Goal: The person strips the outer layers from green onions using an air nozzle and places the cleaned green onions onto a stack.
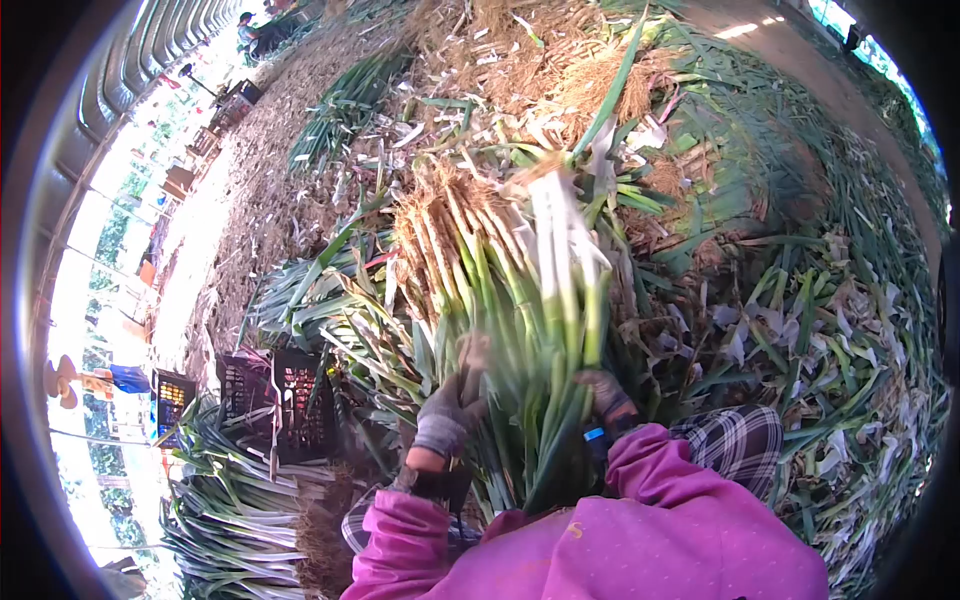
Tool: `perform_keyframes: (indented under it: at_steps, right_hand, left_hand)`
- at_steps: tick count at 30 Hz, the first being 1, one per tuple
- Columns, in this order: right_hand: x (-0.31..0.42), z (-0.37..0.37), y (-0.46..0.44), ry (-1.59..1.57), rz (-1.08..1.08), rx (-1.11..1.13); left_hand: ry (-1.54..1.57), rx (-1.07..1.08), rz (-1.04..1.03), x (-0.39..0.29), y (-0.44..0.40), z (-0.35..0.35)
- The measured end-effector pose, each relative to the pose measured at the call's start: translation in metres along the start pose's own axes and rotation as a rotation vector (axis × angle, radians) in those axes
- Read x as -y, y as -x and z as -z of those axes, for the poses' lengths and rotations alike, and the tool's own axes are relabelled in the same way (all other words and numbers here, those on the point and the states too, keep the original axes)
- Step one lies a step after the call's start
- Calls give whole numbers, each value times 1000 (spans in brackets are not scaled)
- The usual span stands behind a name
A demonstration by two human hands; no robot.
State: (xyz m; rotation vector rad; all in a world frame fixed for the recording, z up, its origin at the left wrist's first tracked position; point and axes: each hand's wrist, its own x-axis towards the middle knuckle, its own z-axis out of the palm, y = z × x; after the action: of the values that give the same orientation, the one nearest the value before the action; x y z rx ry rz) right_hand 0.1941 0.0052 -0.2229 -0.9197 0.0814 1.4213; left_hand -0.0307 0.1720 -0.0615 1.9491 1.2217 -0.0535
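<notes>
A bunch of green onions (570, 290) with clean white shanks stands in front of me, tops toward my lap, its upper end smeared by motion. My right hand (603, 392), in a dark glove, is closed around its green leaves on the right side. My left hand (455, 405), in a grey glove, is at the left side of the leaves; its fingers are blurred, so their grip is unclear. Just beyond it lie unpeeled green onions (450, 240) with brown, soil-covered roots pointing away from me.
Dark plastic crates (300, 400) stand to my left, beside a pile of white-stemmed green onions (240, 520). Leaf trimmings (820, 330) cover the ground at right. Cut roots (600, 85) and peelings lie ahead. A person (247, 30) is far back at left.
</notes>
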Motion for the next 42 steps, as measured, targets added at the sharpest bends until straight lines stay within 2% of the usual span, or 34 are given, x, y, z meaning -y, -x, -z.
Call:
perform_keyframes:
  at_steps: [1, 3, 5, 6, 8, 9, 11, 12, 13, 17, 18, 20, 23, 24, 27, 31, 33, 37, 40, 42]
  right_hand:
    - [15, -2, 20, -45, 140, 20]
    - [66, -29, 68, -69, 244, -15]
    - [92, -9, 76, -178, 319, 171]
    - [101, -2, 80, -180, 375, 145]
    - [115, 0, 86, -185, 485, 98]
    - [115, -2, 84, -140, 480, 55]
    - [113, -4, 75, -54, 472, -30]
    - [100, 9, 54, -191, 334, -25]
    - [89, 18, 39, -64, 335, -52]
    - [49, -9, 7, 146, 115, -152]
    - [40, -12, -3, 186, 87, -142]
    - [31, -23, -18, 274, 30, -119]
    - [32, -48, -41, 249, -40, -130]
    - [28, -41, -60, 301, 27, -89]
    - [46, -68, -75, 310, 35, -178]
    - [50, -57, -118, 535, 127, -223]
    - [50, -55, -135, 554, 146, -216]
    - [42, -56, -150, 642, 108, -186]
    - [8, -19, -185, 734, 94, -173]
    - [12, -33, -172, 738, 77, -167]
  left_hand:
    - [14, -15, -6, 8, 10, -11]
    - [-29, 53, 14, 25, 22, -35]
    - [-8, 84, -2, 24, 33, -52]
    - [-102, 71, 26, 13, 40, -55]
    - [-173, 204, -5, 5, 34, -62]
    - [-208, 270, -17, 3, 32, -64]
    - [-199, 216, -6, -2, 22, -63]
    - [-203, 198, -12, -5, 14, -60]
    - [-204, 186, -15, -7, 8, -58]
    - [-196, 101, -52, -17, -13, -50]
    - [-206, 115, 60, -31, -15, -43]
    - [-199, 134, -14, -26, -30, -44]
    - [-247, 135, -99, -36, -50, -34]
    - [-254, 130, -108, -36, -60, -31]
    - [-242, 102, -102, -27, -96, -25]
    - [-349, 214, -167, -52, -116, 9]
    - [-283, 62, -188, -32, -138, 0]
    - [-344, 60, -109, -43, -170, 16]
    - [-307, 33, -128, -38, -197, 22]
    - [-240, 81, 43, -35, -219, 24]
